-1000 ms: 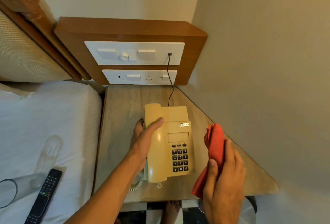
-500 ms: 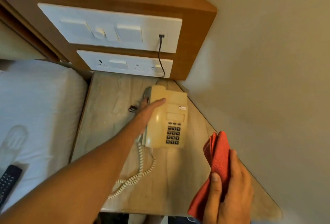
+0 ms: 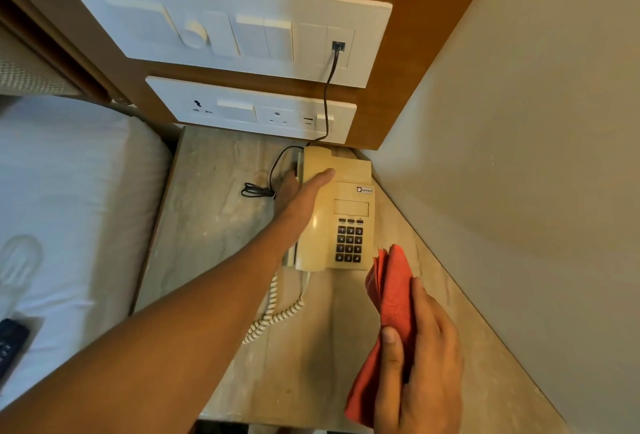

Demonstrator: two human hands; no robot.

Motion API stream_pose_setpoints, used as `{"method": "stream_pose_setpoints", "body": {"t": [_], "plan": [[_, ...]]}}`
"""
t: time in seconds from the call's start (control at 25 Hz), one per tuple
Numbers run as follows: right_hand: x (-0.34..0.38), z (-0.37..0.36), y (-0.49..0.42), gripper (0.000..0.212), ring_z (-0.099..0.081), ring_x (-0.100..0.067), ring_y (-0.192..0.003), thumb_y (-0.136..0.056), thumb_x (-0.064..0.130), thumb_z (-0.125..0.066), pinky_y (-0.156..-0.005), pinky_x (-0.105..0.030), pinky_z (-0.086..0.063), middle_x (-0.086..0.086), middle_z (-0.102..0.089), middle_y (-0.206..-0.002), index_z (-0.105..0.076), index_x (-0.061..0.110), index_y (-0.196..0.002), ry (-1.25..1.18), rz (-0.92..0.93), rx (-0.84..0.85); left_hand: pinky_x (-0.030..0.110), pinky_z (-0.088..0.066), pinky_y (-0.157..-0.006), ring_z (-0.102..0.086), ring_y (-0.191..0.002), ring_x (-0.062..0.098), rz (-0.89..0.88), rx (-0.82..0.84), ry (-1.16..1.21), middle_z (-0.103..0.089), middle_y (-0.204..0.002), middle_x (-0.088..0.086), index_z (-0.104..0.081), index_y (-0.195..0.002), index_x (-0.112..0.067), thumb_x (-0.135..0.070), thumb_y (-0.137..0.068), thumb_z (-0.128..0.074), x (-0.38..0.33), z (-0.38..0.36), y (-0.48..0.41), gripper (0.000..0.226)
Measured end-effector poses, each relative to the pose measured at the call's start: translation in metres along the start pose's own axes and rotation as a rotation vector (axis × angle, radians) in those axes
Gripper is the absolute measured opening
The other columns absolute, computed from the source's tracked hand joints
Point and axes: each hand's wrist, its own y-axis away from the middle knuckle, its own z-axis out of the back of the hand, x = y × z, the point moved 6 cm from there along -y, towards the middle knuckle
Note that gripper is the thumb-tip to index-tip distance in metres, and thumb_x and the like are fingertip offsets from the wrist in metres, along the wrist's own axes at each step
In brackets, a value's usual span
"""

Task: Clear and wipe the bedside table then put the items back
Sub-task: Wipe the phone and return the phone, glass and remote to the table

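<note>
- Setting: a marble-patterned counter (image 3: 214, 226) set in a corner, with a plain wall to its right and a bed with white bedding (image 3: 69, 198) to its left
- Behind the counter: a wooden wall panel (image 3: 426, 53) carrying an upper switch plate (image 3: 221, 18) and a lower socket plate (image 3: 249, 111)
- Telephone (image 3: 341, 212): cream-coloured, with keypad and handset, standing on the counter towards the back, close to the wall panel
- Line cord (image 3: 327, 94): black, running from a jack at the right of the upper switch plate down to the back of the telephone, with a small coil of slack lying on the counter to the left of it
- Handset cord (image 3: 277, 309): coiled and cream, trailing from the front of the telephone towards the near edge of the counter
- Left hand (image 3: 298, 194): clasped on the telephone's left side over the handset, thumb lying across the top, fingers hidden behind the casing
- Right hand (image 3: 422, 364): closed round a bunched red cloth (image 3: 391, 281), held above the near right part of the counter, just in front of the keypad
- On the bed: a clear glass (image 3: 19, 260) lying on the bedding, and the end of a dark remote control (image 3: 8, 340) at the left edge of view
</note>
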Motion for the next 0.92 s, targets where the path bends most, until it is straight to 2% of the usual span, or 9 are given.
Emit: {"method": "stream_pose_setpoints", "body": {"t": [0.12, 0.2, 0.32, 0.48, 0.6, 0.68, 0.76, 0.84, 0.92], "plan": [[0.008, -0.001, 0.001, 0.062, -0.047, -0.020, -0.117, -0.095, 0.027, -0.059, -0.091, -0.028, -0.040, -0.019, -0.062, -0.141, -0.041, 0.016, -0.154, -0.004, 0.021, -0.015, 0.055, -0.043, -0.122, -0.043, -0.151, 0.037, -0.043, -0.029, -0.172, -0.033, -0.166, 0.014, -0.046, -0.159, -0.012, -0.065, -0.096, -0.070, -0.002, 0.000, -0.002, 0.086], [0.011, 0.000, 0.000, 0.061, -0.047, -0.018, -0.116, -0.096, 0.031, -0.055, -0.091, -0.022, -0.035, -0.018, -0.062, -0.140, -0.046, 0.012, -0.154, 0.009, 0.029, -0.028, 0.056, -0.039, -0.125, -0.037, -0.155, 0.037, -0.092, -0.041, -0.284, -0.028, -0.168, 0.016, -0.045, -0.158, -0.008, -0.067, -0.098, -0.065, -0.003, 0.001, -0.003, 0.087], [0.008, 0.002, 0.002, 0.064, -0.048, -0.020, -0.116, -0.094, 0.025, -0.060, -0.088, -0.033, -0.041, -0.019, -0.062, -0.140, -0.045, 0.013, -0.154, 0.020, 0.032, -0.039, 0.057, -0.035, -0.127, -0.035, -0.156, 0.038, -0.153, -0.052, -0.401, -0.032, -0.168, 0.018, -0.045, -0.158, -0.008, -0.067, -0.099, -0.063, -0.005, 0.006, -0.007, 0.086], [0.009, 0.003, 0.010, 0.060, -0.058, -0.029, -0.118, -0.098, 0.034, -0.050, -0.092, -0.040, -0.044, -0.021, -0.062, -0.140, -0.044, 0.015, -0.154, 0.033, 0.058, -0.054, 0.056, -0.035, -0.127, -0.031, -0.157, 0.037, -0.246, -0.030, -0.352, -0.033, -0.165, 0.019, -0.036, -0.162, -0.012, -0.046, -0.098, -0.076, -0.017, 0.010, -0.009, 0.082], [0.013, 0.005, 0.018, 0.062, -0.051, -0.022, -0.121, -0.098, 0.036, -0.046, -0.093, -0.039, -0.044, -0.018, -0.061, -0.141, -0.043, 0.016, -0.157, 0.044, 0.073, -0.061, 0.056, -0.035, -0.128, -0.032, -0.156, 0.037, -0.253, -0.028, -0.352, -0.034, -0.164, 0.018, -0.037, -0.161, -0.012, -0.042, -0.099, -0.076, -0.021, 0.014, -0.001, 0.080], [0.022, 0.005, 0.025, 0.061, -0.046, -0.013, -0.120, -0.101, 0.036, -0.046, -0.095, -0.031, -0.041, -0.014, -0.058, -0.144, -0.038, 0.021, -0.160, 0.021, 0.090, -0.065, 0.055, -0.036, -0.128, -0.032, -0.156, 0.035, -0.263, -0.042, -0.357, -0.033, -0.164, 0.016, -0.037, -0.161, -0.012, -0.042, -0.099, -0.075, -0.022, 0.022, 0.012, 0.079], [0.032, 0.005, 0.029, 0.061, -0.038, -0.004, -0.126, -0.104, 0.034, -0.047, -0.100, -0.017, -0.033, -0.007, -0.052, -0.150, -0.034, 0.027, -0.163, 0.009, 0.109, -0.081, 0.053, -0.038, -0.126, -0.033, -0.156, 0.033, -0.295, -0.048, -0.339, -0.032, -0.166, 0.012, -0.035, -0.162, -0.015, -0.042, -0.100, -0.075, -0.022, 0.037, 0.030, 0.078], [0.045, 0.002, 0.033, 0.064, -0.035, -0.004, -0.132, -0.105, 0.033, -0.048, -0.106, -0.012, -0.029, -0.002, -0.047, -0.154, -0.030, 0.031, -0.166, -0.009, 0.109, -0.084, 0.052, -0.042, -0.124, -0.036, -0.154, 0.029, -0.331, -0.039, -0.322, -0.034, -0.165, 0.010, -0.034, -0.164, -0.018, -0.041, -0.101, -0.074, -0.017, 0.060, 0.055, 0.077], [0.062, -0.003, 0.038, 0.064, -0.040, -0.011, -0.135, -0.106, 0.036, -0.045, -0.107, -0.023, -0.035, -0.003, -0.044, -0.156, -0.026, 0.031, -0.167, -0.018, 0.138, -0.072, 0.049, -0.042, -0.125, -0.037, -0.153, 0.026, -0.348, -0.039, -0.322, -0.036, -0.164, 0.008, -0.033, -0.166, -0.018, -0.039, -0.102, -0.072, -0.008, 0.089, 0.083, 0.078]]}}
